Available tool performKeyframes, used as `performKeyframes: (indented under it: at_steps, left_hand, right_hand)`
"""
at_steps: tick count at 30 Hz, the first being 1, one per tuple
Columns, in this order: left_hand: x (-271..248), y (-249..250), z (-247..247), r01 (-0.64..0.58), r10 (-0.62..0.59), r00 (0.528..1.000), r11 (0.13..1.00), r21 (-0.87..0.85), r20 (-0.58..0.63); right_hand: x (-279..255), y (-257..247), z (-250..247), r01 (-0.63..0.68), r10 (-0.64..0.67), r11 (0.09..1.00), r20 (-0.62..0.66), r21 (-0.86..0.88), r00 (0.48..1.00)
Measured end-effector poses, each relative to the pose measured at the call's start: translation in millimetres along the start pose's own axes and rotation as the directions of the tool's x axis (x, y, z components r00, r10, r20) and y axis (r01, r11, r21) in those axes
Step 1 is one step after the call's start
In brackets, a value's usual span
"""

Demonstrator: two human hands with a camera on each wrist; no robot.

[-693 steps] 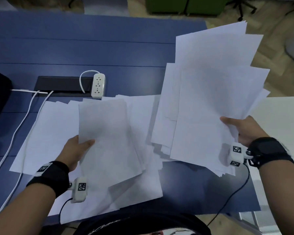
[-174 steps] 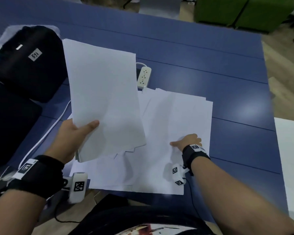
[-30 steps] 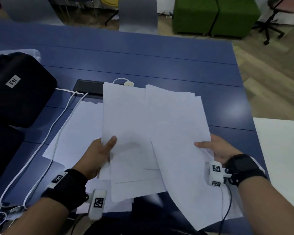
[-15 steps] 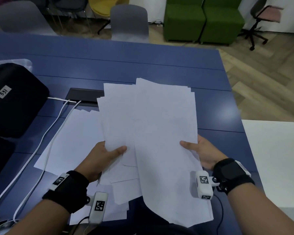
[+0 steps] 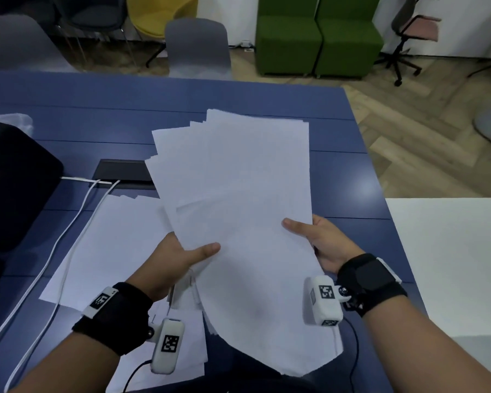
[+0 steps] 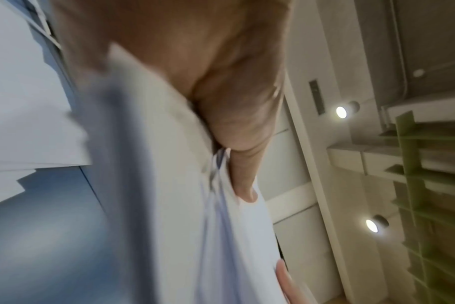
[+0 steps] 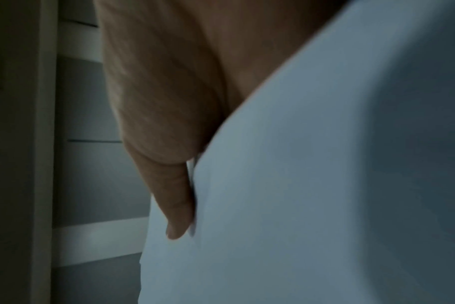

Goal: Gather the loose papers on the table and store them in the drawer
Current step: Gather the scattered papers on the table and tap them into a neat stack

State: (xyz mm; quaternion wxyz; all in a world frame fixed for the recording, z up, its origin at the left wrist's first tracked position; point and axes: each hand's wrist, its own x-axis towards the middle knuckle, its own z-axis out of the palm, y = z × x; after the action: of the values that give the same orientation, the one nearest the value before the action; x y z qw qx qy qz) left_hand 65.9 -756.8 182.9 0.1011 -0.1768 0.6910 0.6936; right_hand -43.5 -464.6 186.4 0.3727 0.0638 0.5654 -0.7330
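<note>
White sheets [image 5: 238,211] hung fanned and uneven above the table [image 5: 267,95], our left hand [image 5: 170,259] and right hand [image 5: 328,245] each pinching a side edge, thumbs on top. We judged the loose bottom sheets could slide out, since nothing squared them. More papers [image 5: 108,245] lay on the table; we saw no drawer.

Matt white paper sheets [image 5: 238,194]; smooth blue worktop [image 5: 352,199] with a faint sheen; beyond the worktop, wood-grain floor [image 5: 408,131] and green cloth seats [image 5: 318,41].
</note>
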Motion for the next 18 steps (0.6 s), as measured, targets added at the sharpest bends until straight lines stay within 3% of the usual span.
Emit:
performKeyframes:
  at_steps: [5, 8, 14, 18]
  left_hand:
    - [5.0, 13.0, -5.0, -0.085, 0.088, 0.995, 0.992, -0.089, 0.036]
    - [10.4, 26.9, -10.2, -0.065, 0.075, 0.996, 0.983, -0.172, 0.047]
    - [14.9, 45.1, -13.8, -0.084, 0.103, 0.994, 0.95, -0.3, 0.048]
    - [17.6, 36.7, -10.3, -0.095, 0.091, 0.995, 0.953, -0.288, -0.027]
  right_hand:
    - [-6.0, -27.8, 7.7, 0.197, -0.195, 0.976, 0.029, -0.09, 0.98]
    - [-8.6, -45.6, 17.3, 0.286, -0.286, 0.936, 0.027, -0.204, 0.958]
    - [-2.6, -43.9, 28.2, 0.265, -0.265, 0.911, 0.044, -0.315, 0.963]
    - [0.2, -31.4, 29.0, 0.2, -0.207, 0.939, 0.004, -0.278, 0.978]
